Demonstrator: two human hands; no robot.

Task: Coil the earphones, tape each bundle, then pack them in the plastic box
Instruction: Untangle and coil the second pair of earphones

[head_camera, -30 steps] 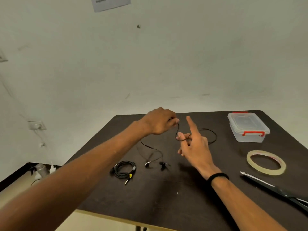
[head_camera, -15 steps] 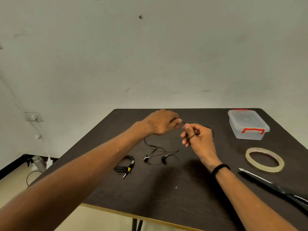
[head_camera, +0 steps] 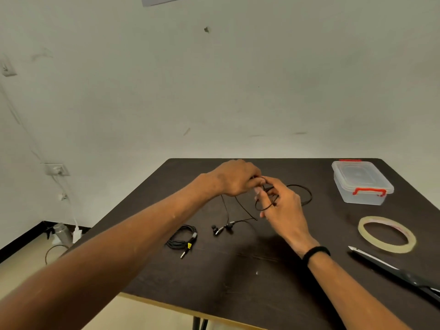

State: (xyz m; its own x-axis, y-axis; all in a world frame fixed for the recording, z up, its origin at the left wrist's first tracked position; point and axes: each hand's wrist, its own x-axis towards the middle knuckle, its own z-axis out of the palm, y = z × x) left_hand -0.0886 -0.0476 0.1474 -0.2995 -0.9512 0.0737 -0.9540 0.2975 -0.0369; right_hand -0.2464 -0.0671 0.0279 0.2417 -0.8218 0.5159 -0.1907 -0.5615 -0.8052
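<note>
My left hand (head_camera: pixel 235 178) and my right hand (head_camera: pixel 282 206) meet above the middle of the dark table (head_camera: pixel 238 282). Both pinch the thin black earphone cable (head_camera: pixel 307 195), which loops round the fingers of my right hand. Its two earbuds (head_camera: pixel 222 228) lie on the table below the hands. A second earphone (head_camera: pixel 182 239) lies coiled to the left, its plug pointing at me. The clear plastic box (head_camera: pixel 362 183) with red clips stands closed at the back right. A roll of clear tape (head_camera: pixel 387 234) lies flat in front of it.
Black scissors (head_camera: pixel 402 275) lie at the right edge, tip pointing left. The table's near edge runs across the bottom. A wall stands behind the table, and a wall socket (head_camera: pixel 56 169) with a hanging cord is at the left.
My right hand's raised forefinger has come down, and the two hands have come together. More cable is wound round the right fingers, and the earbuds have slid a little across the table.
</note>
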